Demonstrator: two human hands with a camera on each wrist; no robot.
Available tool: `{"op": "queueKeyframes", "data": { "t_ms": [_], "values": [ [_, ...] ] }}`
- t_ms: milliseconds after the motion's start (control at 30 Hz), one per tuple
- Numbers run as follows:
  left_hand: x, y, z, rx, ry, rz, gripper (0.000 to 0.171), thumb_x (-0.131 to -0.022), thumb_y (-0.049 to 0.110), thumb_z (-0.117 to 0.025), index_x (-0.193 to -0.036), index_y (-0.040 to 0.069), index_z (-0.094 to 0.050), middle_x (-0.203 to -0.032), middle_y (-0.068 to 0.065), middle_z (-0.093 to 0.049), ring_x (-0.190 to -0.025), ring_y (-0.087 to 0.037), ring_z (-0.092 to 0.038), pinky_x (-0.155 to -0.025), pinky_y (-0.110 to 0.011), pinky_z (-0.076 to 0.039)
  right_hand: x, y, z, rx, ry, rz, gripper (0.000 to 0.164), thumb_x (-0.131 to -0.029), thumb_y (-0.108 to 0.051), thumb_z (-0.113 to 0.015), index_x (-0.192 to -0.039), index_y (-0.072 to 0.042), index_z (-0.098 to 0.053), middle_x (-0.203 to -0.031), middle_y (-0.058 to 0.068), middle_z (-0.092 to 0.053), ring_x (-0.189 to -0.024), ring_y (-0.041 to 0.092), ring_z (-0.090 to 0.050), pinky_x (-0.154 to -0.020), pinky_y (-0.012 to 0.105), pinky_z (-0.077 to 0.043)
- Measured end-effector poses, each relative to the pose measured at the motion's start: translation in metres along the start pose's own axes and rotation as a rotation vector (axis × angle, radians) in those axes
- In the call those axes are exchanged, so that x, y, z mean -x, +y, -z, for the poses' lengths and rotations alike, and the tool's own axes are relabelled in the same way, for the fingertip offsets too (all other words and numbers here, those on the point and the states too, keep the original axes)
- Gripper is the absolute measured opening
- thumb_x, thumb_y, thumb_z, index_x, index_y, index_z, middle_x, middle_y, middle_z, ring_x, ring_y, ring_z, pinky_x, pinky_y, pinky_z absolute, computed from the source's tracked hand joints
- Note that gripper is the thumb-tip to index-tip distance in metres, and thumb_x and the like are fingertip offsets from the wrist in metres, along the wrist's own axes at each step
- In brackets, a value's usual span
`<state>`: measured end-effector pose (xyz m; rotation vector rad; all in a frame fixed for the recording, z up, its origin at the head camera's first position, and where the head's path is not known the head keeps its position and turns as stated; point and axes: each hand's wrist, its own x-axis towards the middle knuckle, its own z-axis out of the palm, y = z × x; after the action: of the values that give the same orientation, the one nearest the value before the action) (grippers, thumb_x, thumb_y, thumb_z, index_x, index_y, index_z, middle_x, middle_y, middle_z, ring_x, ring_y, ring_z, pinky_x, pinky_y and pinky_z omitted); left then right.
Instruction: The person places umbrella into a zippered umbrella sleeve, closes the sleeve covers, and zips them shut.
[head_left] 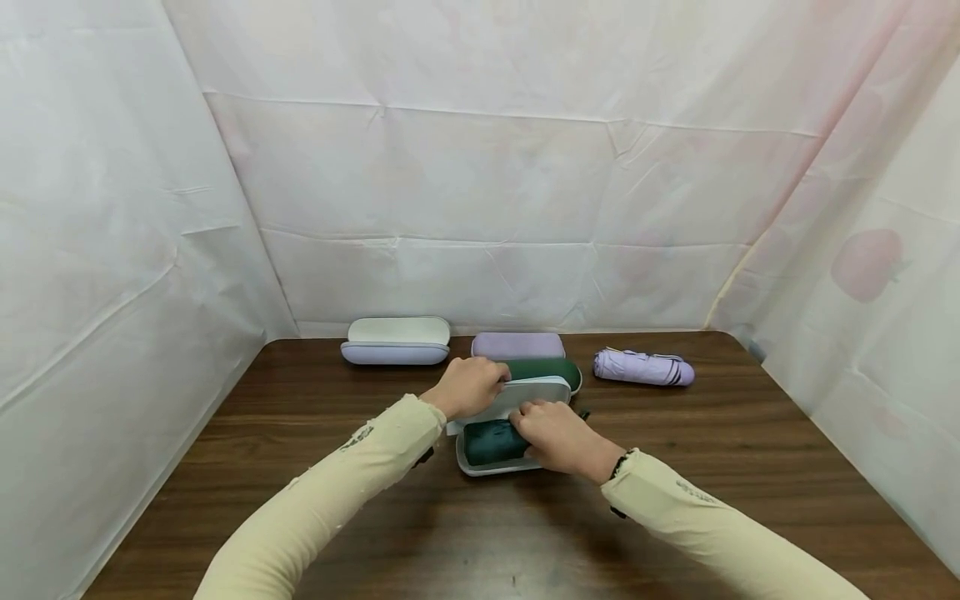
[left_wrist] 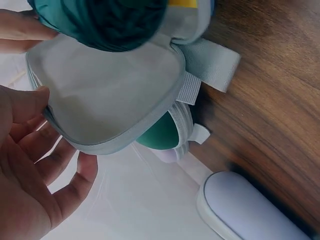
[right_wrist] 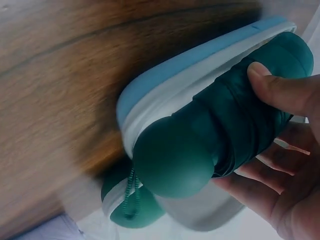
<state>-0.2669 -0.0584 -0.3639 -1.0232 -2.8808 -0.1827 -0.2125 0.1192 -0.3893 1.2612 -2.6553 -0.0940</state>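
Note:
A zippered case (head_left: 480, 472) with a light blue shell (right_wrist: 165, 70) stands open in front of me, its pale grey lid (left_wrist: 115, 95) raised. My left hand (head_left: 470, 387) pinches the lid's rim between thumb and fingers. In my right hand (head_left: 558, 433) is a folded dark green umbrella (head_left: 491, 443), gripped around its middle. The umbrella lies lengthwise over the case's lower half, close inside its rim. Its rounded green handle (right_wrist: 172, 157) with a coiled cord points to the right. A bit of yellow (left_wrist: 183, 3) shows inside the case in the left wrist view.
Behind the lid stand a green case (head_left: 543, 368) and a purple case (head_left: 517, 344). An open lavender case (head_left: 395, 355) with a whitish lining stands back left. At the back right lies a folded lavender umbrella (head_left: 643, 367). White sheeting (head_left: 480, 183) surrounds the wooden table (head_left: 300, 433).

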Motion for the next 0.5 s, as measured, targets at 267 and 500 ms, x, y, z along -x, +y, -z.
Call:
{"op": "queueKeyframes", "data": {
  "t_ms": [267,500],
  "values": [
    [0.001,0.004,0.001,0.006,0.000,-0.019,0.019,-0.097,0.021,-0.058,-0.112,0.016,-0.069,-0.095,0.001,-0.069,-0.082,-0.014,-0.064,-0.066,-0.036,-0.052,0.000,-0.005,-0.008,0.033,-0.039,-0.011,0.037,-0.069,-0.022,-0.086,-0.097,-0.009,-0.065,-0.082,0.005,-0.058,-0.073,0.021,-0.059,-0.057,0.036,-0.049],
    [0.003,0.005,0.002,-0.007,-0.001,-0.023,0.019,-0.097,0.022,-0.058,-0.112,0.016,-0.068,-0.094,0.002,-0.068,-0.082,-0.013,-0.064,-0.066,-0.035,-0.052,0.000,-0.004,-0.014,0.013,-0.032,-0.023,0.043,-0.071,-0.024,-0.085,-0.105,-0.007,-0.064,-0.087,0.005,-0.059,-0.077,0.021,-0.059,-0.059,0.036,-0.049]
  ]
}}
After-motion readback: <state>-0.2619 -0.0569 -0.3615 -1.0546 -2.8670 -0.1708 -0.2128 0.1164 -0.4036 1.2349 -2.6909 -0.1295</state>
